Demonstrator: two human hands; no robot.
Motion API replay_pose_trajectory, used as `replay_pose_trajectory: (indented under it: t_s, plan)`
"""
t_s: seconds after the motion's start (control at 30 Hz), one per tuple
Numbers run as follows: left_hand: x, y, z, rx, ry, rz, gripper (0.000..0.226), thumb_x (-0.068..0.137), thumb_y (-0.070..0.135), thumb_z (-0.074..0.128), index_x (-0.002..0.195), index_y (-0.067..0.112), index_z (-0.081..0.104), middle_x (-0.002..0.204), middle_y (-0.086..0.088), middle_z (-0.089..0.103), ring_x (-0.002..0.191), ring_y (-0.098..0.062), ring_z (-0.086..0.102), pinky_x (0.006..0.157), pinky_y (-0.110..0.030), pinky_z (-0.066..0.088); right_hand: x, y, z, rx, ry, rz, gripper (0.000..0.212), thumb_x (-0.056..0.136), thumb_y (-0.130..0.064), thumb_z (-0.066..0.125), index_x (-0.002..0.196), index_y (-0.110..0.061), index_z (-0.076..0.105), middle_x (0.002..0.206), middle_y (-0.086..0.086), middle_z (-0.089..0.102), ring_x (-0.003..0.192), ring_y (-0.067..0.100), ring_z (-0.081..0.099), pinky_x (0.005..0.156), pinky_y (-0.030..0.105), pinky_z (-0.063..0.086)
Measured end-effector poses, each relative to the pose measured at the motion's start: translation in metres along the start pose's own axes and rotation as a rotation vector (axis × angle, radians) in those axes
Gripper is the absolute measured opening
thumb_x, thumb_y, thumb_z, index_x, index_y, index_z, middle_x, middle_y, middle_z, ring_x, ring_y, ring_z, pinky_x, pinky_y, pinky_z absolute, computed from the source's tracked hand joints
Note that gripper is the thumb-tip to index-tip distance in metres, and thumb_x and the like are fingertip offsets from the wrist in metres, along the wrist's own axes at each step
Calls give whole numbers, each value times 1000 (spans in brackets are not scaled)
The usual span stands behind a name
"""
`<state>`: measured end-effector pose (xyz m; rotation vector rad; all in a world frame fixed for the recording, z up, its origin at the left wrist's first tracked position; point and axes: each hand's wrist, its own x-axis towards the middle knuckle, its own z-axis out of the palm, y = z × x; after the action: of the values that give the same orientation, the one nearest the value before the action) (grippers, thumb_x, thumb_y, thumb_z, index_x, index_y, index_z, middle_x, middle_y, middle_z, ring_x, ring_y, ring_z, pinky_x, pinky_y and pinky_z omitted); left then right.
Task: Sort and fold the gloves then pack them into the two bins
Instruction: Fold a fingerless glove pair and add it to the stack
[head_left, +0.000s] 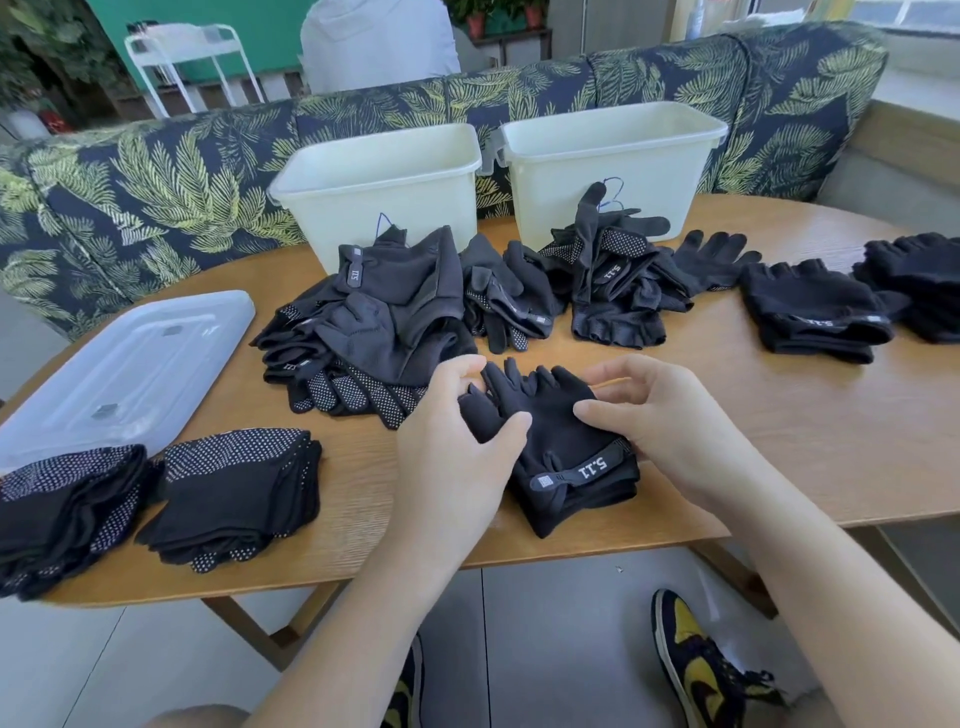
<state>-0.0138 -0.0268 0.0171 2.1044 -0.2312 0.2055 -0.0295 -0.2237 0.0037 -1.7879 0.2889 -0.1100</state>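
Both hands work one black fingerless glove (558, 447) on the bench (779, 441), near its front edge. The left hand (457, 441) grips the glove's finger end, thumb pressed across the fabric and fingers curled behind it. The right hand (670, 421) holds the cuff side, thumb on top and fingers curled over the far edge, just above the strap marked 5.11. The hands are apart, with the glove between them.

Directly beyond the hands lies a loose heap of unsorted gloves (467, 301). Behind that heap stand two pale bins (379, 182), side by side. Left of the left hand sit two folded stacks of dotted gloves (239, 488), with a clear lid (130, 364) beyond them. Right of the right hand, well apart, rest folded fingerless stacks (815, 312).
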Motion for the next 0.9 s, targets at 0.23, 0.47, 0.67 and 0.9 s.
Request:
replay_pose_trajectory:
  t_s: [0.23,0.47,0.67,0.9]
  plan:
    - [2,-10,1,230,-108,33,45,85,34,80,125,32,61,123,17,49,113,-2,46,87,-11,26,-1,4,2,-364,60,-73,27,86,-33,79,109,-30,65,100,-11,69,89,6,67,75,25,56]
    - [4,-17,1,242,-66,110,34,86,33,80,117,28,68,119,17,55,106,6,44,92,-9,30,-3,2,-1,-425,62,-141,26,87,-33,80,107,-33,64,97,-13,67,83,0,63,66,14,44]
    - [3,-22,3,202,6,237,30,87,25,80,116,23,73,126,12,60,102,16,45,90,-3,36,-4,0,-1,-302,95,-185,26,89,-25,77,110,-34,64,90,-14,68,70,-5,63,60,7,45]
    - [7,-30,6,220,-51,195,26,88,34,78,112,24,77,121,12,64,105,6,51,90,3,29,-3,6,-3,-484,39,-190,28,92,-31,73,118,-34,64,96,-15,65,80,-3,62,63,9,42]
